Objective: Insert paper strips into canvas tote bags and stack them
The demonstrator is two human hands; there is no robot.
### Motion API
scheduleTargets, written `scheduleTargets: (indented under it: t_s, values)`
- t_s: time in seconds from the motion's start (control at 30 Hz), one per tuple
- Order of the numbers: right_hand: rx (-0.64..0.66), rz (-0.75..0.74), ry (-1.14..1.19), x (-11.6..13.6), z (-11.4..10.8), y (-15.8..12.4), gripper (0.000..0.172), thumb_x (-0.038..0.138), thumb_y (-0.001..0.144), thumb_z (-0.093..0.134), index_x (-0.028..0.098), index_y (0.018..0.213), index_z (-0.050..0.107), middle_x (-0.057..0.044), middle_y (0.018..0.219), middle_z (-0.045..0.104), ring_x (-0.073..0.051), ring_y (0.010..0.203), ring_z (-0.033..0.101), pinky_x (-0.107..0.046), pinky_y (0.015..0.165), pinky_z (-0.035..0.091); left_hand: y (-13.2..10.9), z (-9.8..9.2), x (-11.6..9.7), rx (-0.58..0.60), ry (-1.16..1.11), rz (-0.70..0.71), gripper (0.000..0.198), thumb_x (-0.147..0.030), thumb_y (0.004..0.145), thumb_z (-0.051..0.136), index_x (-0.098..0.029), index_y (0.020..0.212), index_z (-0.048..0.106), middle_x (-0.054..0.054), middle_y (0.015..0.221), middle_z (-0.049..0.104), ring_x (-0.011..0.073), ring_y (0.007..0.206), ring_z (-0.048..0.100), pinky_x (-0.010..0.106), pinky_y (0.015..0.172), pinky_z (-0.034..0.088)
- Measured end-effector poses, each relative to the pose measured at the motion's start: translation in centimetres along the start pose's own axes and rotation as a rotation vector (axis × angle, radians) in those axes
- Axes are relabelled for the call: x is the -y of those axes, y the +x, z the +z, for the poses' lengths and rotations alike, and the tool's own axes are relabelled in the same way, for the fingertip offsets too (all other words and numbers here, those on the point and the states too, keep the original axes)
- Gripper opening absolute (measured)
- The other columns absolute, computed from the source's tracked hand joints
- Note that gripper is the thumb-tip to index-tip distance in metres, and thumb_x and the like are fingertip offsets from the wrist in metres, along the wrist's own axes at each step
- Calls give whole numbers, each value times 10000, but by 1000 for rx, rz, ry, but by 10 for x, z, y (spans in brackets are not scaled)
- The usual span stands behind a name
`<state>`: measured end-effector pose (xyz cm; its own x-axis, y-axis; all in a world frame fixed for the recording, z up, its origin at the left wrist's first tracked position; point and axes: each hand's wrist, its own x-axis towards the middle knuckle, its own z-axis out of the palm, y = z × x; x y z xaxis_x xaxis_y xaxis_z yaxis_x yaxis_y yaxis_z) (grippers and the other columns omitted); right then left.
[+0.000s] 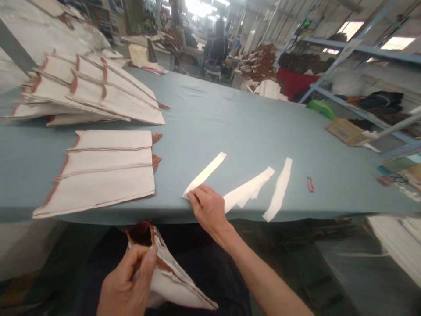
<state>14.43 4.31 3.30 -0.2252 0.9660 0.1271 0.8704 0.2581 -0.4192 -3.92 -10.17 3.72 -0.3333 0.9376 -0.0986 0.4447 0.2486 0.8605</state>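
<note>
Over my lap, my left hand (131, 276) pinches the upper edge of a sewn fabric piece (177, 285), cream outside with reddish-brown at its open end. On the table, my right hand (210, 206) has thumb and fingers closed on the near end of a narrow cream strip (207, 170), which lies flat and slants away from me. Just right of that hand is a small overlapping bunch of cream strips (246, 191), partly hidden by it. Another single strip (279, 188) lies farther right.
A flat cream panel (112, 169) with brown edges lies left on the blue-grey table (223, 118), before a pile of similar panels (95, 90). A small pink tool (310, 184) is at right. Metal shelving (355, 101) stands beyond; a person (216, 48) sits in the background.
</note>
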Motion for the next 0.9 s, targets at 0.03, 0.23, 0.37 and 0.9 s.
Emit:
scheduleTargets:
  t_s: [0.03, 0.23, 0.37, 0.9]
  values:
    - [8, -5, 14, -2, -2, 0, 310, 251, 1135, 549, 206, 890, 735, -54, 993, 771, -185, 959, 668, -285, 807, 405, 6, 1, -2, -31, 19, 10, 371, -578, 969, 637, -264, 778, 687, -31, 676, 735, 198, 611, 674, 267, 636, 502]
    - [73, 4, 75, -10, -10, 10, 407, 279, 1143, 486, 202, 787, 667, -16, 815, 687, -167, 769, 591, -298, 696, 313, 48, 20, -19, 55, 149, 211, 399, -546, 973, 590, -233, 1181, 726, 40, 854, 838, 281, 802, 817, 339, 742, 583]
    - [105, 9, 106, -12, -14, 14, 416, 292, 1135, 480, 206, 756, 630, 6, 754, 629, -157, 709, 527, -300, 668, 272, 73, 40, -35, 159, 205, 271, 460, -460, 1008, 522, -183, 1323, 710, 11, 740, 778, 263, 667, 763, 333, 667, 527]
    - [145, 161, 415, -28, -19, 35, 451, 301, 1115, 463, 211, 696, 601, -2, 692, 682, -162, 706, 598, -270, 665, 342, 84, 57, -45, 246, 634, 262, 390, -327, 1070, 501, -182, 1380, 687, 61, 874, 847, 311, 844, 838, 326, 718, 530]
